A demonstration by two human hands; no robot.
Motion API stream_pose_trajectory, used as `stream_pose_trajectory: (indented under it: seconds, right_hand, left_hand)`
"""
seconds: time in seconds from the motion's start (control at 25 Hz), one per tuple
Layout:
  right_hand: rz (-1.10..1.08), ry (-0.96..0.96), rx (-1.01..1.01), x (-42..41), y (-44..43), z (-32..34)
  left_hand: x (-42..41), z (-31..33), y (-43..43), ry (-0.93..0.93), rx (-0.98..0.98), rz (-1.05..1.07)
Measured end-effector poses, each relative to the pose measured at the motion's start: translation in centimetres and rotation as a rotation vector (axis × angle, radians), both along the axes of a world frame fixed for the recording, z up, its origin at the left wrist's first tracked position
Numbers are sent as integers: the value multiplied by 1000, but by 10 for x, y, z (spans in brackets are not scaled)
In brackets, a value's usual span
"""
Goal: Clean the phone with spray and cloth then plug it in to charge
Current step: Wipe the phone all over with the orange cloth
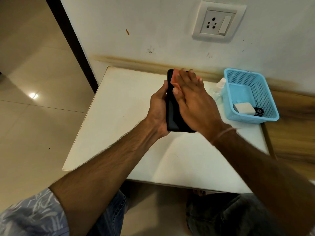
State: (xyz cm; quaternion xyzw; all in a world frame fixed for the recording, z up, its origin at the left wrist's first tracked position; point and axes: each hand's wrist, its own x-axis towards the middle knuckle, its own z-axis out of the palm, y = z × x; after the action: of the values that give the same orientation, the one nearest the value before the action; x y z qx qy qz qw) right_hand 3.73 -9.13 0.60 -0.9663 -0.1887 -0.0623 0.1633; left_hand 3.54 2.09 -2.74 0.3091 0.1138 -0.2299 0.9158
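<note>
Gripping the phone point(172, 119) along its left edge, the left hand point(158, 109) holds it above the desk point(119, 103), long axis pointing toward the wall point(153, 23). The right hand point(194, 103), fingers straight, presses the pink cloth point(174, 79) on its far end, nearer the basket point(238, 79) holding the charger point(242, 108).

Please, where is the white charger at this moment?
In the head view the white charger lies inside the blue basket on the table's right side, beside a black cable.
</note>
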Motion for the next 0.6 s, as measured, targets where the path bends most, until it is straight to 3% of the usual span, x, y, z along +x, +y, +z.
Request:
stream_pose_trajectory:
  seconds: [0.24,0.6]
  right_hand:
    - [-4,-8,-26,13,6,0]
    - [125,-51,-75,-109,-21,-37]
  left_hand:
    - [0,-1,1,19,-22,-2]
    - [-3,4,3,21,-27,-63]
